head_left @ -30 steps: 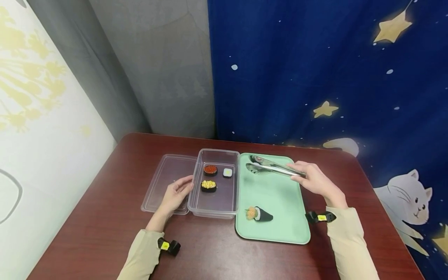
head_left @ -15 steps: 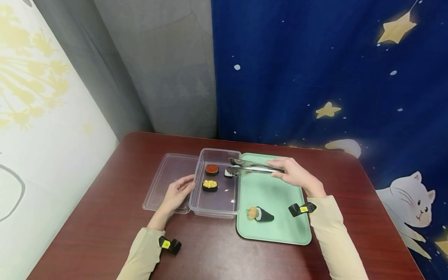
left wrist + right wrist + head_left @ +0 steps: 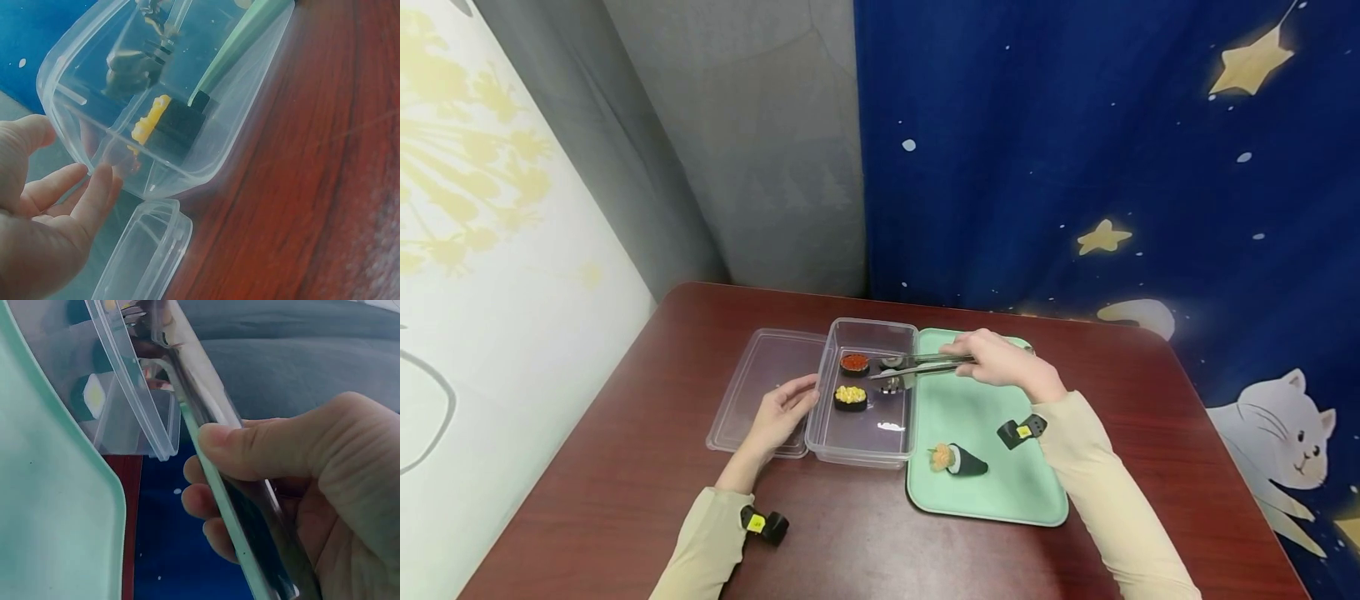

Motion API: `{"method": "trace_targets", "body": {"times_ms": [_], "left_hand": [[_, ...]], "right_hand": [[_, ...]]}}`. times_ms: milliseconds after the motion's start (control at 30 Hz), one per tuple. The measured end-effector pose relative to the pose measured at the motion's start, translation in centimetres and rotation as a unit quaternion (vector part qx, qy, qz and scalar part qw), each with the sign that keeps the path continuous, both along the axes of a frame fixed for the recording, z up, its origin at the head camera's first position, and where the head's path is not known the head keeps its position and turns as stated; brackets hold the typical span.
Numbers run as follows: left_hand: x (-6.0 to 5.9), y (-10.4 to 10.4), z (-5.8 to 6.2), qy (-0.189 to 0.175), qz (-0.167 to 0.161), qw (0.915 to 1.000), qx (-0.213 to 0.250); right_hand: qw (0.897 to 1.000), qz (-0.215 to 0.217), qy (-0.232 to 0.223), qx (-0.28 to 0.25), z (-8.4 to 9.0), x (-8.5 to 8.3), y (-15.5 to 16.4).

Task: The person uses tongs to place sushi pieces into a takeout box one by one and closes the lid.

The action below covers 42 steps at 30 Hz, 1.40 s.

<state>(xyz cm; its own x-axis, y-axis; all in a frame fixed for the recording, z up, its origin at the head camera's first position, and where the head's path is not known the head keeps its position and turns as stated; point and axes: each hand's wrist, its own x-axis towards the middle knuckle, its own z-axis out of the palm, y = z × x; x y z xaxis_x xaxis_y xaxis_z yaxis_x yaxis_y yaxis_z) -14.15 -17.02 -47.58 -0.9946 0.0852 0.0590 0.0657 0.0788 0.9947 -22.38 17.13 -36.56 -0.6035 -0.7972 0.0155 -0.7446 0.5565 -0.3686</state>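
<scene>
A clear plastic container stands on the table with a red-topped sushi piece and a yellow-topped one inside. My right hand grips metal tongs and reaches over the container's right wall. The tong tips straddle a small white-topped piece, and whether they grip it I cannot tell. In the right wrist view that white-topped piece shows through the wall below the tongs. My left hand rests with straight fingers against the container's left wall.
The container's lid lies flat just left of it, under my left hand. A mint-green tray sits to the right, with a cone-shaped hand roll near its front. The dark red table ends at walls behind and left.
My right hand has carried the tongs left, from over the tray's far end into the container, to the white-topped piece. The left hand has stayed put.
</scene>
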Motion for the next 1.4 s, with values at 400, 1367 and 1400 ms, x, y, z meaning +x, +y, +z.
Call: {"method": "trace_targets", "body": {"times_ms": [400,1367,1400], "left_hand": [[0.0,0.1,0.2,-0.004,0.001,1.0,0.004],[-0.1,0.1,-0.3,-0.001,0.014,0.9999,0.002],[-0.1,0.1,-0.3,-0.002,0.014,0.9999,0.002]], "right_hand": [[0.996,-0.004,-0.005,0.093,1.0,-0.1,-2.7],[0.985,0.002,0.008,0.174,2.1,0.6,-6.4],[0.984,0.002,0.007,0.176,2.1,0.6,-6.3]]}}
